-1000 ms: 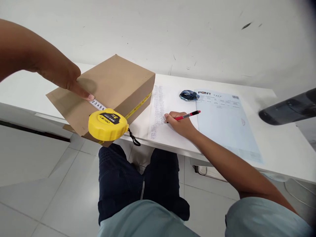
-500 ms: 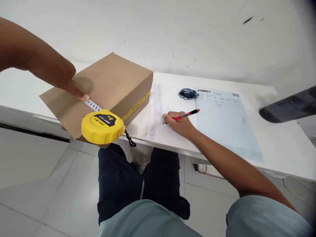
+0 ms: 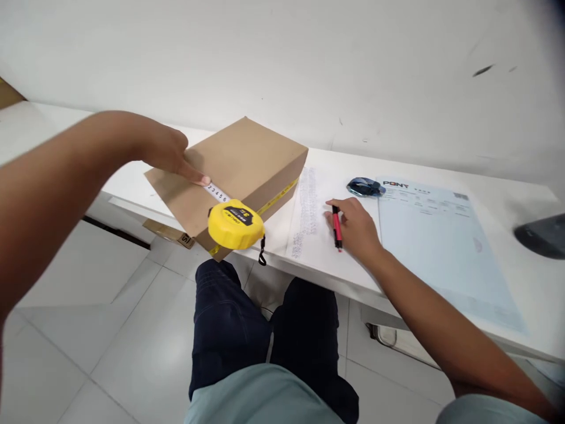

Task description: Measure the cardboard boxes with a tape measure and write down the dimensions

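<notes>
A brown cardboard box [image 3: 251, 162] rests tilted on the white table, its front corner past the edge. With an outstretched finger, my left hand [image 3: 170, 147] pins the end of a yellow tape measure's blade to the box top; its other fingers are mostly hidden. The tape measure [image 3: 236, 227] case sits at the box's near edge, a short length of blade showing. My right hand [image 3: 359, 232] has a red and black pen [image 3: 336, 227] between its fingers, over a sheet of paper [image 3: 304, 206] with dense handwriting. Thumb and index finger are spread apart.
Behind my right hand lies a shiny dark-blue object [image 3: 365, 187] of unclear kind. A pale blue printed sheet [image 3: 436, 253] is to the right, then a black object [image 3: 541, 235] at the frame edge. The wall [image 3: 282, 65] runs behind the table.
My right hand has lifted from the writing, and the pen has swung round to point toward me. The left hand still presses the blade. The view has shifted, moving everything rightward.
</notes>
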The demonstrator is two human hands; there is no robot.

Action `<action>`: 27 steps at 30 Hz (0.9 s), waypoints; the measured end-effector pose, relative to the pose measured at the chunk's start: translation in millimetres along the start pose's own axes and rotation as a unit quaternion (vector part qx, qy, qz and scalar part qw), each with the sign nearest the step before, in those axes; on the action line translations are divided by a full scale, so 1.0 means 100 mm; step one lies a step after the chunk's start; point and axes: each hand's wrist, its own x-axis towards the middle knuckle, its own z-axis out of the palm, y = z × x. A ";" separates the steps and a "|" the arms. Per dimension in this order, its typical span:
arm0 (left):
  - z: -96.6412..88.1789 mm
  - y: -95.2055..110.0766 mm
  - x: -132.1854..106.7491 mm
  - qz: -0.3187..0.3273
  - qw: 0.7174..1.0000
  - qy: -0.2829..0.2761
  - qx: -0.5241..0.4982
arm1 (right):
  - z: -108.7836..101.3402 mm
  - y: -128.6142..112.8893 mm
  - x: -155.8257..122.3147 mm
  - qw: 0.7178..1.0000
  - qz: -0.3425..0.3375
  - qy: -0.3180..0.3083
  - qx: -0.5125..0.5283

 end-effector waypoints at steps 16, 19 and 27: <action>-0.01 0.13 -0.38 -0.022 0.997 -0.037 -0.069 | 0.01 -0.68 -0.30 0.932 -0.321 0.115 -0.120; -0.02 0.11 -0.37 -0.009 0.997 -0.043 -0.068 | 0.14 -1.20 -0.40 0.910 -0.383 0.151 -0.049; -0.12 0.07 -0.43 -0.006 0.997 -0.070 -0.015 | 0.21 -1.79 -0.08 0.856 -0.481 0.172 -0.086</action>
